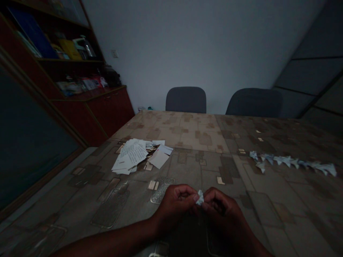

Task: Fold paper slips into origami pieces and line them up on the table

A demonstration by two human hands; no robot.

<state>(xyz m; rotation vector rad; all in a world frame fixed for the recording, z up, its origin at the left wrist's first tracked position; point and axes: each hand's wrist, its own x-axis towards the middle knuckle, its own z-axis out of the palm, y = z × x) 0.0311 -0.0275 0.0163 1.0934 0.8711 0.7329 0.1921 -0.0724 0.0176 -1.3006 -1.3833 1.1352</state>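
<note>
Folded paper (200, 197), small, pale and pointed, sits between the fingers (190, 202).

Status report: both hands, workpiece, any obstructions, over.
Left hand, right hand: both pinching small white folded-paper piece. Piece between them. White printed paper sheets: beyond, leftward, out of the way.

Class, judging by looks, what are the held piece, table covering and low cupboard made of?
Held piece: matte paper, probably; pale, pointed, apparently creased. Table covering: perhaps vinyl or fabric; printed rectangles, some glinting. Low cupboard: likely varnished wood; reddish panels, faint sheen.
</note>
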